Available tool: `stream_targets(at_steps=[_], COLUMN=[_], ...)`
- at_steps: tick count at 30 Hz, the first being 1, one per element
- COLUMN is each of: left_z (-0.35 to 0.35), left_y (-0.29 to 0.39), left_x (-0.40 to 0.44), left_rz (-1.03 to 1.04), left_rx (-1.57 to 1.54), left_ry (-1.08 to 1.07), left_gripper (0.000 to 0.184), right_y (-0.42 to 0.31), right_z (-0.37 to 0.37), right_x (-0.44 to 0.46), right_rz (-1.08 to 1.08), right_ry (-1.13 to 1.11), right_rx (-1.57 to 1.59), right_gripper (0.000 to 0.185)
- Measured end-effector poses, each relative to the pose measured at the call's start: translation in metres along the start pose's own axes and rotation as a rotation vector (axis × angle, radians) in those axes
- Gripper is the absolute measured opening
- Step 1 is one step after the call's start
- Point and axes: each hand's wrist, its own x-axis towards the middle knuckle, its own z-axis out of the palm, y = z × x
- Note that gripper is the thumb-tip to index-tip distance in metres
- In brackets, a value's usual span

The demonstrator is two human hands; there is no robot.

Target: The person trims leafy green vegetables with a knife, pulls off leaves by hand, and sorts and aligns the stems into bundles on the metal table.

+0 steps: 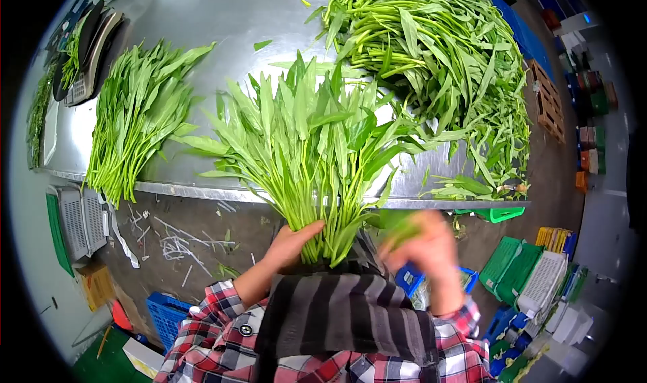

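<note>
A bunch of leafy green stems (303, 147) fans out over the front edge of the metal table (236, 25). My left hand (290, 243) is wrapped round the lower left of its stems, thumb on top. To the right of the stem ends, my right hand (424, 245) is blurred by motion, closed on some green stems or leaves (399, 226). Another bunch of greens (138, 113) lies on the table at the left. A large heap of the same greens (431, 52) covers the back right of the table.
A scale (94, 56) stands at the table's left end. Loose leaves (472, 186) lie near the right front edge. Below are a blue crate (165, 315), a grey crate (73, 221) and green crates (510, 268). White strips (176, 245) litter the floor.
</note>
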Motion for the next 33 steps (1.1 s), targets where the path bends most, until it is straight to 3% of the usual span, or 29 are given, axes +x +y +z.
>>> stream_targets(at_steps=[1,3,6,8,10,12,14,15,16,19,22,24,26,27,28,30,33], left_z=[-0.006,-0.012,-0.009,-0.008,-0.006,-0.002,-0.002,-0.006,-0.002,-0.005,-0.014,-0.020,-0.018,-0.020,-0.021,-0.018,-0.011], left_y=[0.002,0.008,0.014,0.015,0.015,0.016,0.017,0.011,0.012,0.015,0.015,0.017,0.021,0.022,0.022,0.017,0.018], left_x=[-0.004,-0.009,-0.013,-0.010,-0.010,-0.010,-0.009,-0.003,-0.002,-0.003,-0.004,-0.006,-0.015,-0.016,-0.017,-0.021,-0.030], left_rz=[-0.040,-0.083,-0.076,-0.055,-0.067,-0.102,-0.147,-0.124,-0.081,-0.117,-0.147,-0.143,-0.175,-0.201,-0.227,-0.271,-0.273], left_rx=[0.083,0.189,0.223,0.240,0.218,0.182,0.135,0.177,0.273,0.208,0.154,0.131,0.086,0.082,0.078,-0.003,-0.046], left_ry=[-0.067,-0.169,-0.234,-0.238,-0.227,-0.230,-0.251,-0.271,-0.268,-0.314,-0.384,-0.407,-0.395,-0.404,-0.415,-0.452,-0.505], left_gripper=[0.050,0.053,0.054,0.053,0.053,0.053,0.052,0.053,0.052,0.049,0.047,0.045,0.042,0.041,0.040,0.036,0.039], right_y=[-0.007,-0.030,0.018,0.064,0.098,0.137,0.097,0.105,0.101,0.093,0.077,0.088,0.111,0.116,0.086,0.116,0.116], right_z=[-0.039,-0.060,-0.085,-0.058,-0.024,0.000,0.027,0.037,0.038,0.032,0.023,0.015,0.024,0.020,0.036,0.062,0.067], right_x=[-0.016,-0.040,-0.055,-0.033,0.005,0.036,0.055,0.055,0.058,0.069,0.089,0.093,0.099,0.101,0.103,0.112,0.116], right_rz=[-0.043,-0.091,0.418,0.443,0.352,0.241,0.370,0.125,0.239,0.193,0.393,0.476,0.307,0.333,0.315,0.297,0.375], right_ry=[0.153,0.609,0.219,0.056,0.027,0.159,0.029,0.080,0.030,-0.139,-0.451,-0.542,-0.481,-0.680,-0.572,-0.636,-0.599], right_rx=[0.087,-0.499,-0.859,-0.434,-0.316,-0.386,-0.553,-0.476,-0.552,-0.624,-0.447,-0.224,0.127,0.754,0.424,0.880,0.825], right_gripper=[0.053,0.068,0.056,0.048,0.051,0.049,0.043,0.040,0.039,0.041,0.040,0.033,0.039,0.052,0.067,0.074,0.079])
